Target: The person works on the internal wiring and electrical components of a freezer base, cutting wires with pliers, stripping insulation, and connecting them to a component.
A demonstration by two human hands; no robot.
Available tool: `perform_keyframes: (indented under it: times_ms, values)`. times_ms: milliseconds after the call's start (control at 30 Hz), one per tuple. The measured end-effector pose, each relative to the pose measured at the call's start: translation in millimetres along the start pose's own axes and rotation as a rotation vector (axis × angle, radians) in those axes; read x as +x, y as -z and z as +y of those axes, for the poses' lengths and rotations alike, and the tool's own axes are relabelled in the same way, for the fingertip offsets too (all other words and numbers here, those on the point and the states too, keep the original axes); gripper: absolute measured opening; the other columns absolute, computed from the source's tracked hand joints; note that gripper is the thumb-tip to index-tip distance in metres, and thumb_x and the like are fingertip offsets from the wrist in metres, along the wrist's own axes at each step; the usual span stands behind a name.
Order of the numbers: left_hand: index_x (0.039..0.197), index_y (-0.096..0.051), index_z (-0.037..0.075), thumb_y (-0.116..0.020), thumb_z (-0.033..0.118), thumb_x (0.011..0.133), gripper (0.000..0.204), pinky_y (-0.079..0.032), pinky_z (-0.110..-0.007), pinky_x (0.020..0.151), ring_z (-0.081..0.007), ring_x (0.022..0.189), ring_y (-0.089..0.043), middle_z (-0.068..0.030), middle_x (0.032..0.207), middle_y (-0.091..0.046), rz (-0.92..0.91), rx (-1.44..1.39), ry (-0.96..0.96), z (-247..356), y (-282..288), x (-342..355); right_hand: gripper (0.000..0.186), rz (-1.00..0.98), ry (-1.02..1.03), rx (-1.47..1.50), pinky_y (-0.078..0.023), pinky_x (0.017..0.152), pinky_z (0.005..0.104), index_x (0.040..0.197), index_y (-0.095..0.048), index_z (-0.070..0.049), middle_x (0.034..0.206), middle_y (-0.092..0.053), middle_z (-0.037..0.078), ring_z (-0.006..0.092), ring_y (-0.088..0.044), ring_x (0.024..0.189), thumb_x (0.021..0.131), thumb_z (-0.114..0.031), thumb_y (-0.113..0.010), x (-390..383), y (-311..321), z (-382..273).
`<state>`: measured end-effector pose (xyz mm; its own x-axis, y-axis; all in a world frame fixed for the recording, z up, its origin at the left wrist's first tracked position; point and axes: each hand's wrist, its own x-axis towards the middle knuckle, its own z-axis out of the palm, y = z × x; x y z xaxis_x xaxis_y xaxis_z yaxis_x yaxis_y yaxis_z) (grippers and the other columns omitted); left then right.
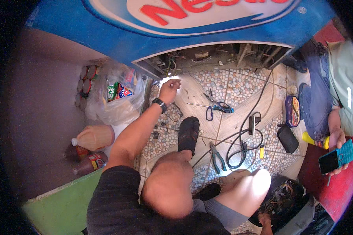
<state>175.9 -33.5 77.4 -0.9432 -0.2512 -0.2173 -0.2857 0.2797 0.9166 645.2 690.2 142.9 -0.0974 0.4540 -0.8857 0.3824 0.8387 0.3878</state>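
Note:
My left hand [170,91], with a dark watch [159,104] on its wrist, is closed beside the lower opening [211,55] of a large blue cabinet. Whatever its curled fingers hold, if anything, is too small to make out. Some thin wires [171,66] hang in the opening just beyond it. At the lower right, my right hand [265,219] reaches into a black tool bag [276,197] full of tangled wires and small parts. Its fingers are hidden there. Scissors with blue handles [223,107] and a screwdriver [198,104] lie on the floor; pliers [218,158] lie nearer my knees.
A black cord [239,143] loops across the pebble-patterned floor, near a black pouch [288,139]. Right, another person's hand holds a teal phone [336,157] and a yellow flashlight [315,140]. Left stand a plastic bag [117,105] of packets and several bottles [94,138].

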Motion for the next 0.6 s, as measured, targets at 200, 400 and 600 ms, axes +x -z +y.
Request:
perform_keyframes:
  times_ms: [200,400,600]
  values:
    - [0.114,-0.062,0.000,-0.054,0.006,0.099,0.018,-0.052,-0.028,0.083,-0.0146,0.091,-0.066,-0.0087,0.098,-0.070,0.104,-0.231,-0.120,2.2,-70.1,-11.1,0.047,0.598,0.306,0.256,-0.050,0.091,0.0432,0.131,-0.056,0.004,0.119,-0.062,0.031,0.0393,-0.063,0.109,0.096,-0.028,-0.056,-17.8,37.9,-6.6]
    - [0.115,-0.062,0.000,-0.062,0.009,0.095,0.021,-0.054,-0.028,0.082,-0.0175,0.092,-0.067,-0.0107,0.101,-0.070,0.430,-0.150,-0.110,11.7,-57.7,6.3,0.045,0.338,0.511,0.942,-0.047,0.082,0.0402,0.127,-0.057,0.007,0.112,-0.065,0.019,0.0282,-0.059,0.093,0.101,-0.030,-0.056,-19.4,116.9,-75.6]
    - [0.102,-0.068,0.002,-0.077,0.039,0.083,0.043,-0.054,-0.039,0.079,-0.0306,0.090,-0.071,-0.0167,0.097,-0.072,0.555,0.196,-0.091,31.7,-45.1,58.0,0.022,0.829,0.962,0.742,-0.041,0.096,0.0344,0.108,-0.061,0.003,0.115,-0.056,0.013,0.0272,-0.051,0.113,0.094,-0.014,-0.062,-108.0,264.6,-279.0]
